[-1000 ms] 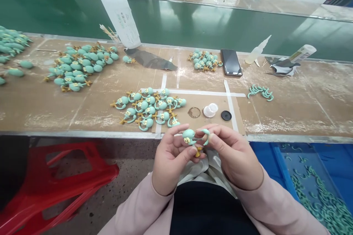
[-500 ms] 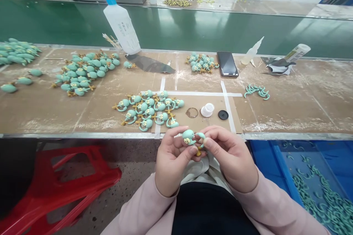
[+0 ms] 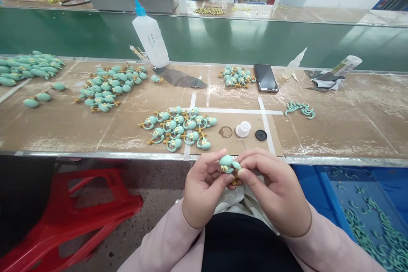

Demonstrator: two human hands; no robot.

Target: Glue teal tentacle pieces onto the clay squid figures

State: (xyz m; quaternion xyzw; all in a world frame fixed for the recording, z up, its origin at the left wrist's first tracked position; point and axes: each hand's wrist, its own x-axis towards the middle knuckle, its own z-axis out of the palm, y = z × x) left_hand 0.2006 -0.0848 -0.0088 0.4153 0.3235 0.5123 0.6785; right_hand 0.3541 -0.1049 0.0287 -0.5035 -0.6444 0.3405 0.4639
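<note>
Cardboard-topped workbench (image 3: 95,136): left hand (image 3: 204,189) and right hand (image 3: 274,193) sit just off its near edge, fingertips together, clamped on a teal clay figure (image 3: 227,163). Head up, long axis near vertical, face toward the person; lower body hidden by fingers, orange feet (image 3: 235,180) barely showing.

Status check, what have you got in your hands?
Left hand, right hand: both on a teal clay figure. Similar teal figures lie ahead on the bench, apart from the hands.
</note>
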